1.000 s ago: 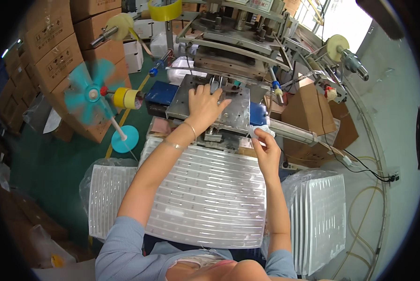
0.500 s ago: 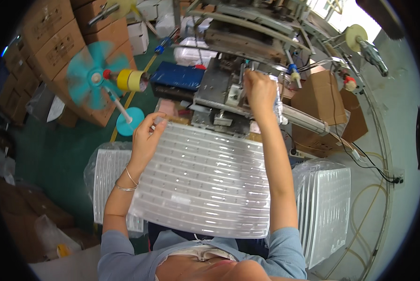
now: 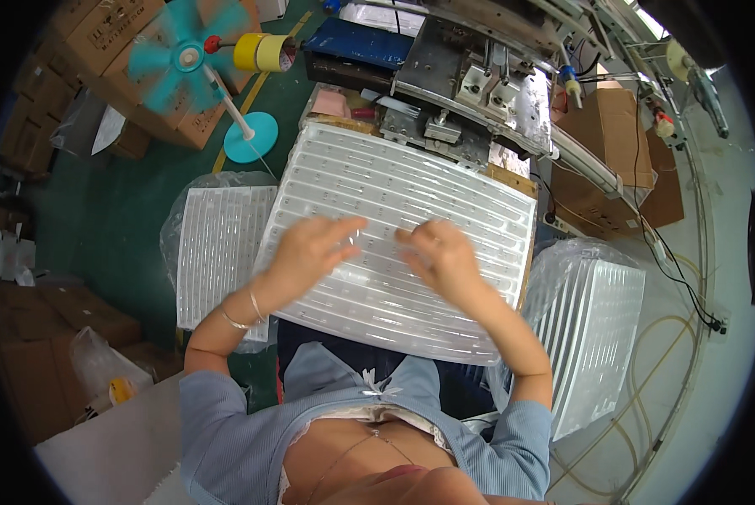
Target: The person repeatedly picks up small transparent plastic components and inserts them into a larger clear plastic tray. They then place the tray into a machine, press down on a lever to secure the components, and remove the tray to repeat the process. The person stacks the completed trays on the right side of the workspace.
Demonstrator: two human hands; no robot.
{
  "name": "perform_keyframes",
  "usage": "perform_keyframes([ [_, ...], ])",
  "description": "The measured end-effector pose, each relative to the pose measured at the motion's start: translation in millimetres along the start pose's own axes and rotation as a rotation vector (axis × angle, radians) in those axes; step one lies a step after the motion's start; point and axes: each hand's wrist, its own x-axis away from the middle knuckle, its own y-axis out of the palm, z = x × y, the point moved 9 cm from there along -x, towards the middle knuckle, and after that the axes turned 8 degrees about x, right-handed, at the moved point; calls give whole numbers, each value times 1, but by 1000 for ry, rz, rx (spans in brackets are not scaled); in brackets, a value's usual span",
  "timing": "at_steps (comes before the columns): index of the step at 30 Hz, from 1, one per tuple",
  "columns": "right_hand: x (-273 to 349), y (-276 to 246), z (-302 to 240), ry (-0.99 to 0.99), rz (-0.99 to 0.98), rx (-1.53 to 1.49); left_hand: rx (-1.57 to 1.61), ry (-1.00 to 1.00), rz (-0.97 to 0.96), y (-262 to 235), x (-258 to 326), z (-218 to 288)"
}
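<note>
A large white, translucent ribbed plastic tray (image 3: pixel 369 307) with rows of long narrow channels lies tilted across my lap, its far edge by the machine bench. Over its middle is my left hand (image 3: pixel 306 257), thumb and forefinger apart, with a small glint between them that may be the tray's shine. My right hand (image 3: pixel 440 257) is just right of it, also above the tray, fingers bent toward the left hand and smeared by motion. Whether it holds anything small cannot be made out. Small dark specks dot the tray's channels.
Beyond the tray stands a metal press (image 3: pixel 440 63) with clamps and a blue box (image 3: pixel 356 44) beside it. More ribbed trays in clear plastic stand at left (image 3: pixel 217 252) and right (image 3: pixel 596 337). A turquoise fan (image 3: pixel 188 59) spins at far left, near cardboard boxes (image 3: pixel 112 42).
My right hand has come back from the press to above the tray. My left hand has left the tray's far left corner for its middle. The view has shifted, too.
</note>
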Motion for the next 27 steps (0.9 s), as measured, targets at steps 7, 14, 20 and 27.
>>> perform_keyframes([
  [7, 44, 84, -29, -112, -287, 213, -385, 106, -267, 59, 39, 5],
  [14, 0, -6, 9, 174, -40, -297, -228, -7, -212, 27, 31, -6],
  [20, 7, -39, 127, 474, 259, -327, -43, -155, 18, -20, -13, -25],
  [27, 18, -49, 146, 565, 322, -414, -100, 7, 287, -18, -74, -17],
])
